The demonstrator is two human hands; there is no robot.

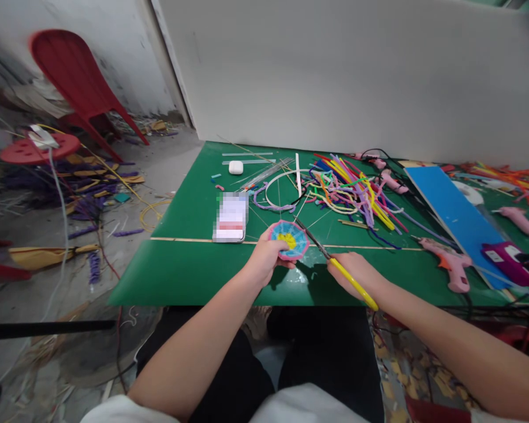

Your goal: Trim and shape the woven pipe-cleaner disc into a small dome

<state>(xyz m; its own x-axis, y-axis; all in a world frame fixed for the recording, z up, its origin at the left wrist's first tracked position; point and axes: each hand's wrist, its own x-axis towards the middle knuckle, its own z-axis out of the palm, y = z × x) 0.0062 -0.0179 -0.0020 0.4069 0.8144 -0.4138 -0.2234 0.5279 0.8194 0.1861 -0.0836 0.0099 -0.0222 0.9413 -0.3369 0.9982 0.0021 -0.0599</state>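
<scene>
My left hand (268, 258) grips a small round piece (300, 242) with a yellow centre, light blue middle and pink rim. Thin clear strands fan out from around its edge over the table. Yellow-handled scissors (351, 282) are in my right hand (350, 271), their dark blades pointing up and left. The blade tips lie close to the upper right of the pink rim; whether they touch a strand cannot be made out. Left of the piece, a phone (231, 217) lies on the green table (194, 270).
Colourful pipe cleaners (348, 182) are heaped behind my right hand. A pink glue gun (454, 264), a blue board (454, 205) and a purple device (506, 261) stand right. A white case (235, 167) lies behind the phone. A red chair (70, 70) is at the far left.
</scene>
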